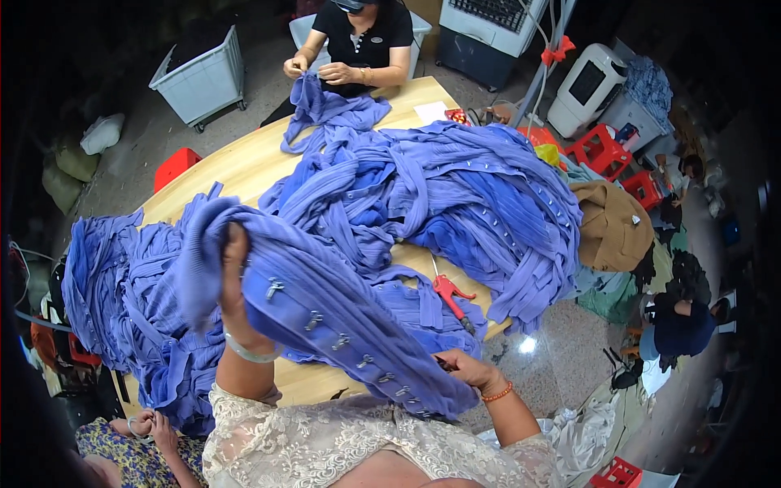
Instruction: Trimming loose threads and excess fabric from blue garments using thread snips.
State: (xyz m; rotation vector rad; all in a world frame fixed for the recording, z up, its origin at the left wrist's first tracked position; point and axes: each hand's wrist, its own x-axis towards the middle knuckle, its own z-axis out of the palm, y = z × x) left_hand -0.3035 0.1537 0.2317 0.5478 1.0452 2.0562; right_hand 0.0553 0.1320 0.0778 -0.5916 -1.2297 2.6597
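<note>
A blue-purple ribbed knit garment (pixel 325 276) is stretched slantwise in front of me, with a row of small metal clasps along its length. My left hand (pixel 233 272) grips its upper left end, the cloth folded over the fingers and hiding some of them. At the lower right end, my right hand (pixel 470 372) is closed on the garment's edge; its fingertips are partly hidden by the cloth. Beyond the garment, a red air blow gun (pixel 449 294) with a thin nozzle lies on the table among similar knits.
A big heap of blue-purple garments (pixel 488 187) covers the wooden table's (pixel 236 163) right side; another pile (pixel 130 301) hangs over its left edge. Across the table a co-worker (pixel 358 41) handles a similar garment. Another person's hands (pixel 154 427) show at lower left. Red stools (pixel 598 150) stand beyond.
</note>
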